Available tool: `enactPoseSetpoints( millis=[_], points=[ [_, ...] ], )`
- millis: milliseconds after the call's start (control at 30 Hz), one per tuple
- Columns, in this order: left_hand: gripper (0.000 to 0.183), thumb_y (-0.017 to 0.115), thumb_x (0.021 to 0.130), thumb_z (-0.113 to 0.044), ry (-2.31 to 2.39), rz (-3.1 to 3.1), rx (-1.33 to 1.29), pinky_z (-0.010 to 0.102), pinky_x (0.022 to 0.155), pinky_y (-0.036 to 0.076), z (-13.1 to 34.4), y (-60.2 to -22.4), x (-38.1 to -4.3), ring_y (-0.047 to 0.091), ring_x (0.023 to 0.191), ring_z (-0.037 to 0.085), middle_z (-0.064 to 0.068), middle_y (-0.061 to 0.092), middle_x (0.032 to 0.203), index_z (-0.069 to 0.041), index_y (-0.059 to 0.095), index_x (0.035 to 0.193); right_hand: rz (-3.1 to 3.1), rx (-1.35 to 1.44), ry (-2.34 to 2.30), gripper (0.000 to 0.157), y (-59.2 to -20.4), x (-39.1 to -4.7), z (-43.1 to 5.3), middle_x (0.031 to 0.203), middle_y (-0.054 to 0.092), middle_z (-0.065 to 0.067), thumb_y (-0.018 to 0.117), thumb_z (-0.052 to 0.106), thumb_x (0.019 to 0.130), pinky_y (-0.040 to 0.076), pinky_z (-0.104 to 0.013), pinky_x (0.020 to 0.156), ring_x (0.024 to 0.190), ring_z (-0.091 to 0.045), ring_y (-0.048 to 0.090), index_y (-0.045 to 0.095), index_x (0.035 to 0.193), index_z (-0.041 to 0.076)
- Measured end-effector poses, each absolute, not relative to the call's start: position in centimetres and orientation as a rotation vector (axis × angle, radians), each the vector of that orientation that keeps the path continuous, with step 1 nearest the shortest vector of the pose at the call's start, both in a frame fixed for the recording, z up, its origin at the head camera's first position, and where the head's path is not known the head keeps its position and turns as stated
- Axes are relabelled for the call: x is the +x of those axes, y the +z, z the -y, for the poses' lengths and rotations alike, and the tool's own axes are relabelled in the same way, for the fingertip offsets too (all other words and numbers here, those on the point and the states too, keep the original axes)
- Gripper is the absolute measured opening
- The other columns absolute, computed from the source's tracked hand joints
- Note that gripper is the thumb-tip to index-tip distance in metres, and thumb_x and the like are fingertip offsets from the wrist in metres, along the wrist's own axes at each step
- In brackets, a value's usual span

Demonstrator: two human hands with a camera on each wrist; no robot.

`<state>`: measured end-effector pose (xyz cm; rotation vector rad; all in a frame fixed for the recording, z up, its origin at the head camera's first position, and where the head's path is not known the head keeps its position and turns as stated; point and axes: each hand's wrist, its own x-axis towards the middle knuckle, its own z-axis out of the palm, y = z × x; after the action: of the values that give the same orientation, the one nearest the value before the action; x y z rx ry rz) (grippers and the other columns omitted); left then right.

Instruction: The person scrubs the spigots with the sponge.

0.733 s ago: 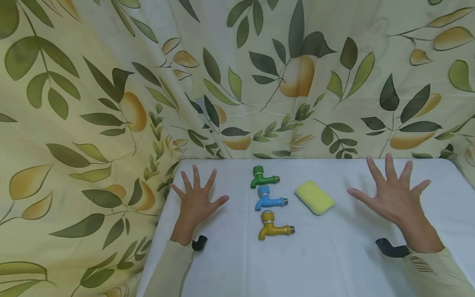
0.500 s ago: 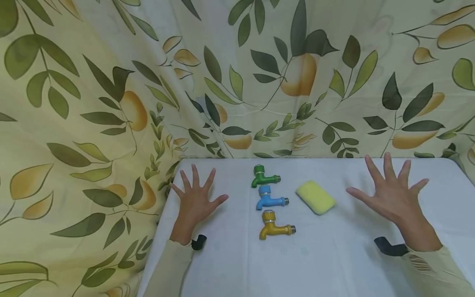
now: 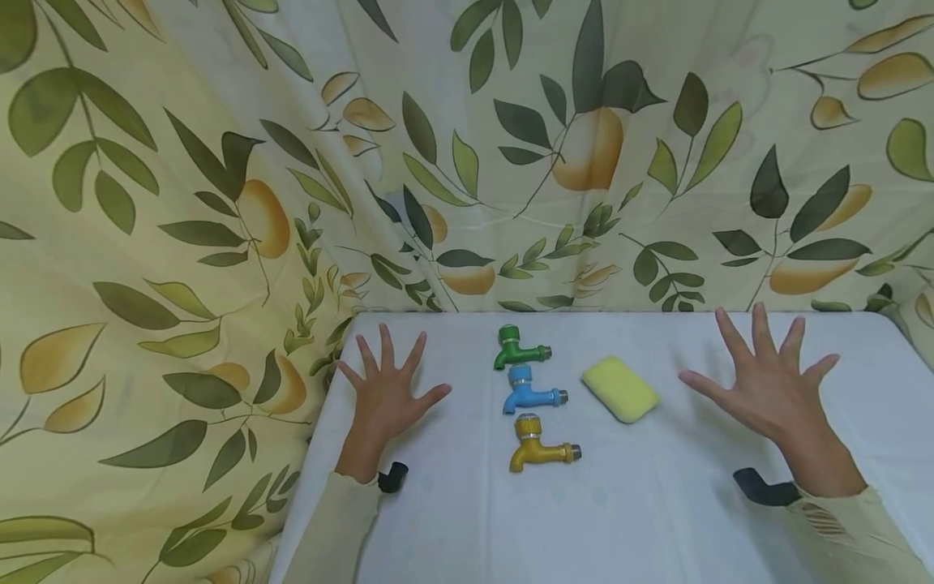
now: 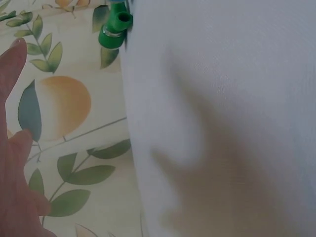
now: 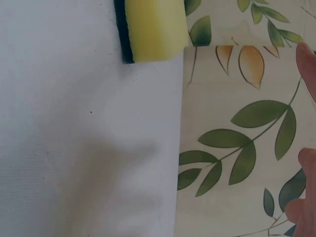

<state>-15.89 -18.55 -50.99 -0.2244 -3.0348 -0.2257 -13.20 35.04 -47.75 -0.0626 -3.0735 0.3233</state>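
Three taps lie in a column on the white table: a green tap (image 3: 521, 349) at the back, a blue tap (image 3: 535, 391) in the middle and a yellow tap (image 3: 542, 444) in front. Right of them is a yellow sponge (image 3: 620, 389); the right wrist view shows a dark layer beneath the sponge (image 5: 155, 29). My left hand (image 3: 389, 404) is spread wide to the left of the taps and holds nothing. Fingers splayed, my right hand (image 3: 777, 397) hovers to the right of the sponge, also with nothing in it. The green tap (image 4: 116, 24) appears at the top of the left wrist view.
The white tabletop (image 3: 598, 527) ends at a back edge against a leaf-and-fruit patterned curtain (image 3: 540, 235). More of that cloth hangs along the left side. A black wrist mount (image 3: 392, 478) sits at the left cuff and another black mount (image 3: 764, 488) at the right cuff.
My right hand has drifted very slightly left. The left hand, taps and sponge stay put, apart from a small shift of the head view.
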Motion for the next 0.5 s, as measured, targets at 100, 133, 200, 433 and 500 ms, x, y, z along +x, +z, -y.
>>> enactPoseSetpoints(
  millis=[100, 133, 200, 433, 500],
  points=[
    [0.099, 0.035, 0.078, -0.097, -0.215, 3.028, -0.227, 0.091, 0.102, -0.006, 18.4, -51.1, -15.9, -0.006, 0.150, 0.063, 0.022, -0.006, 0.170, -0.049, 0.009, 0.160, 3.073, -0.059, 0.333, 0.114, -47.9, -13.2, -34.8, 0.165, -0.022, -0.024, 0.059, 0.079, 0.083, -0.019, -0.093, 0.086, 0.141, -0.060, -0.031, -0.002, 0.164, 0.027],
    [0.098, 0.035, 0.078, -0.097, -0.212, 3.024, -0.230, 0.090, 0.103, -0.006, 18.4, -51.1, -15.9, -0.006, 0.150, 0.063, 0.021, -0.006, 0.170, -0.049, 0.009, 0.160, 3.074, -0.054, 0.336, 0.115, -48.0, -13.1, -34.7, 0.165, -0.021, -0.025, 0.059, 0.079, 0.083, -0.019, -0.093, 0.086, 0.141, -0.061, -0.031, -0.002, 0.164, 0.026],
    [0.098, 0.034, 0.079, -0.097, -0.217, 3.017, -0.235, 0.090, 0.103, -0.005, 18.2, -51.2, -15.7, -0.005, 0.150, 0.062, 0.020, -0.006, 0.171, -0.049, 0.009, 0.160, 3.077, -0.038, 0.340, 0.114, -48.1, -13.0, -34.4, 0.165, -0.019, -0.026, 0.059, 0.079, 0.083, -0.017, -0.094, 0.086, 0.141, -0.062, -0.030, -0.002, 0.164, 0.026],
    [0.095, 0.033, 0.081, -0.095, -0.270, 3.033, -0.316, 0.090, 0.105, -0.002, 16.6, -50.7, -14.7, -0.005, 0.152, 0.059, 0.014, -0.004, 0.172, -0.048, 0.011, 0.161, 3.074, 0.045, 0.315, 0.114, -49.1, -12.7, -33.0, 0.168, -0.009, -0.026, 0.059, 0.080, 0.083, -0.004, -0.095, 0.093, 0.144, -0.067, -0.013, 0.001, 0.165, 0.026],
    [0.095, 0.031, 0.082, -0.095, -0.273, 3.046, -0.351, 0.089, 0.106, 0.001, 16.0, -50.5, -14.3, -0.003, 0.153, 0.056, 0.013, -0.002, 0.173, -0.047, 0.012, 0.161, 3.066, 0.082, 0.325, 0.114, -49.4, -12.6, -32.4, 0.169, -0.002, -0.026, 0.060, 0.079, 0.083, -0.001, -0.095, 0.095, 0.146, -0.067, -0.007, 0.004, 0.165, 0.025]
  ],
)
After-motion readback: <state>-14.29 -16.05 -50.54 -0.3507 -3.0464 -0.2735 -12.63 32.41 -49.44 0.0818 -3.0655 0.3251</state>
